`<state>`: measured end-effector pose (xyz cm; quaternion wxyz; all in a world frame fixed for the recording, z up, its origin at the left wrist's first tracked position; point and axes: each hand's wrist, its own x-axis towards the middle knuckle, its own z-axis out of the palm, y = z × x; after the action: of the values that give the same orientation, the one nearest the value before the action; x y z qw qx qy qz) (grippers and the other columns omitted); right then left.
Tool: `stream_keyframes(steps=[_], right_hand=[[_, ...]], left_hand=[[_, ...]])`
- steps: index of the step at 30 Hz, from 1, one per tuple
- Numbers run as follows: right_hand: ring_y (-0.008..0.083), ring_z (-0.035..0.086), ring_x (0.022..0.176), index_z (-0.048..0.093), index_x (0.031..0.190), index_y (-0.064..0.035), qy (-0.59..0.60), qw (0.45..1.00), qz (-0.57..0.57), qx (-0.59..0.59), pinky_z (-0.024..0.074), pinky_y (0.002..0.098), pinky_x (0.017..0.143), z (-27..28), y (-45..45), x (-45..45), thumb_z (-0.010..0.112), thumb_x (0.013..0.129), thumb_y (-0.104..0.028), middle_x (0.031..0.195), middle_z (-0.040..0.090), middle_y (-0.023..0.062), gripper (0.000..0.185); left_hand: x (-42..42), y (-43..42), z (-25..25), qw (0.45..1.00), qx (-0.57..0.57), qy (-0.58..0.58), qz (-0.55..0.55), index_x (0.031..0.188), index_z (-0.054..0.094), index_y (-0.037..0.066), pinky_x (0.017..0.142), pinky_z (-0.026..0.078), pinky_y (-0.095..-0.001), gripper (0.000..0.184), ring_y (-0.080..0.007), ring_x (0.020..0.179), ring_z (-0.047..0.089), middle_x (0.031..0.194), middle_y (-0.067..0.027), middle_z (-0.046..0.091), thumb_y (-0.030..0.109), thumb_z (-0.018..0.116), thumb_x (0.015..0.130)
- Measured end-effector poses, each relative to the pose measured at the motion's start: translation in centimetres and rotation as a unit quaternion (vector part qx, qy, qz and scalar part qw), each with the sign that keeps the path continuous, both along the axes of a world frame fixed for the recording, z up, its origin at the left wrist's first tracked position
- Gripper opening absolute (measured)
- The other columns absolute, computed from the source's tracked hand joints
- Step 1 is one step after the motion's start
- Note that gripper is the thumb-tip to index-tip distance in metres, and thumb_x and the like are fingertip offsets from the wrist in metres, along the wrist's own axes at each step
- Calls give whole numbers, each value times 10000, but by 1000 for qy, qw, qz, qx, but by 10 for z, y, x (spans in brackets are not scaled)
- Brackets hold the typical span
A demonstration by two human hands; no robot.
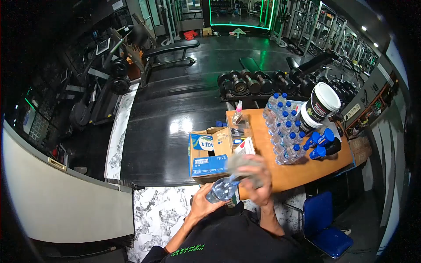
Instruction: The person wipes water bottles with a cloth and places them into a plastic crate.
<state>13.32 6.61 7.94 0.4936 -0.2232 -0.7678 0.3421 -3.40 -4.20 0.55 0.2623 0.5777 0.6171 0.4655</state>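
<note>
Off the near left edge of the worktop (307,173): a clear bottle (222,190), held tilted, its upper end directed toward the worktop.
Left hand (202,202): wrapped round the body of the clear bottle, left of the worktop's near edge.
Right hand (259,184): closed about a grey cloth (240,164), blurred, at the worktop's near left corner; the cloth is at the bottle's upper end, and the exact contact cannot be made out.
Bottle group (287,131): many clear bottles with blue caps, upright and close together in the middle of the worktop.
Tubs: an upper tub (323,101), white-lidded and tilted, above a lower tub (308,117), both at the worktop's far right part.
Blue-lidded containers (323,138): on the worktop's right part, between the bottle group and the right edge, beside a black container (335,145).
Spray bottle (237,115): pink-topped, at the worktop's far left corner.
Carton (208,165): blue and brown, marked AQUA, open at the top, just left of the worktop.
Chair (317,210): blue, in front of the worktop's near edge, toward its right end.
Dumbbells (250,82): set in a row beyond the worktop's far edge.
Bench (173,47): black, well apart from the worktop, beyond it to the left.
</note>
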Motion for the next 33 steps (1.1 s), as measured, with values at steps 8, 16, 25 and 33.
stream_keyframes(steps=[8,16,25,33], right_hand=[[223,615,998,597,1071,46,-135,920,129,-344,464,331,883,-35,31,-7,562,919,-299,1039,646,147,379],[186,572,1031,450,1273,13,269,850,17,-453,443,306,896,-63,6,-24,474,966,-274,1179,568,98,421],[317,455,1100,590,1201,-179,-258,961,-14,96,403,422,952,-18,-18,-29,689,680,-56,1261,486,68,545],[319,578,985,617,1173,-147,-197,959,204,12,470,388,878,-29,-31,6,683,672,-53,1170,578,95,514]], left_hand=[[1,-11,2,999,2,-46,10,1004,649,-19,788,486,-333,534,-218,874,630,915,-111,650,202,873,573],[-13,1,-30,877,-154,-452,-61,1200,528,13,825,499,-309,537,-146,928,612,1051,-76,634,483,408,969],[4,2,-62,875,-180,-448,-10,1301,400,-5,860,486,-331,691,-190,1002,573,1160,-117,554,580,255,965],[-5,-4,-31,758,-246,-604,-12,1364,359,27,907,497,-364,788,-239,1105,554,1283,-149,491,664,247,914]])
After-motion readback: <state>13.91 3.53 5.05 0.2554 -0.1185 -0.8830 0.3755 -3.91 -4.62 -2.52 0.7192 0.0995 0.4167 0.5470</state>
